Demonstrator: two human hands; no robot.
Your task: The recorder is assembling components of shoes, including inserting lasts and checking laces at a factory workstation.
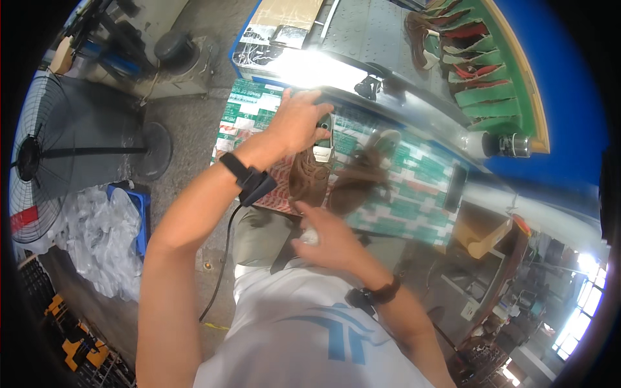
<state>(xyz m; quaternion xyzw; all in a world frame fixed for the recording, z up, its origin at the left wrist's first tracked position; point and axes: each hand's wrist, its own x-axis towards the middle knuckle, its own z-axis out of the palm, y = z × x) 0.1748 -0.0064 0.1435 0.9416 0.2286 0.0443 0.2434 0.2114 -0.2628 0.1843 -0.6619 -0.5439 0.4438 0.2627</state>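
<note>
A brown shoe [309,178] with laces and a white label at its opening lies on the table, its toe toward me. My left hand [299,123] is curled over its far heel end, thumb and fingers closed about the collar. Just below the toe is my right hand [330,239], closed around a small whitish wad [310,236] that its fingers partly hide. The index finger reaches out near the toe. A second brown shoe [354,184], smeared by motion or glare, lies to the right of the first.
Green-and-white printed sheeting [414,194] covers the table. Beyond it runs a conveyor [372,39], with brown shoes and a green rack [488,84] of shoe parts. A pedestal fan [29,158] and a blue crate [139,210] with clear plastic bags stand at left. A dark cable [223,271] hangs from my left wrist.
</note>
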